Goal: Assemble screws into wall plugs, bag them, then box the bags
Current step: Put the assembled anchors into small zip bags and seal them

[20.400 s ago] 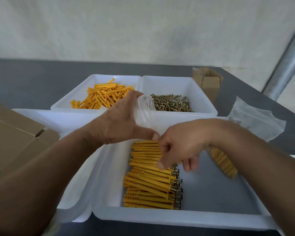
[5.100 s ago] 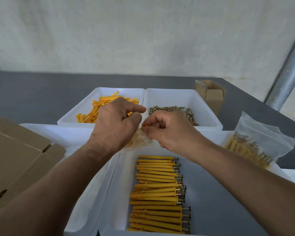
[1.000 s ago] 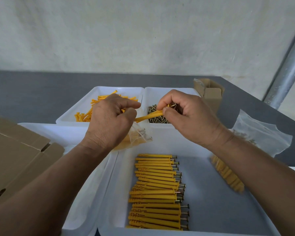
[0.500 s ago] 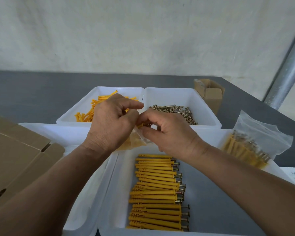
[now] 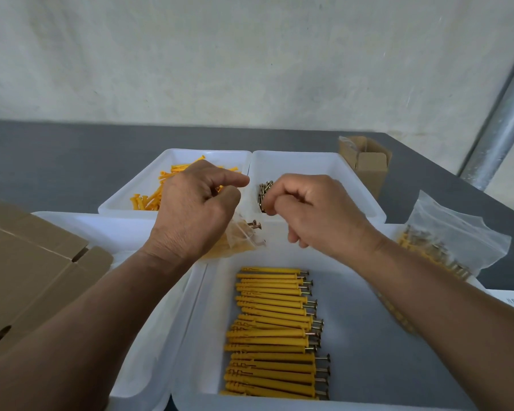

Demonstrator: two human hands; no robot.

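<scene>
At the centre of the frame, a small clear bag (image 5: 239, 243) (partly filled with yellow plugs and screws) is gripped by the curled fingers of the left hand (image 5: 195, 215). Just to its right, the right hand (image 5: 315, 215) is held with fingers curled; whether anything is pinched cannot be told. In the white tray (image 5: 362, 360) at lower centre, assembled plugs (image 5: 273, 333) are laid in a row.

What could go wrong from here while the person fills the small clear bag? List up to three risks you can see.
1. The clear bag in the left hand is open, with a screw head at its mouth; a piece might slip out.
2. The right hand hangs over the loose screws; it could snag or scatter them.
3. The filled bag lies beside the right forearm; a sweep might knock it away.
</scene>
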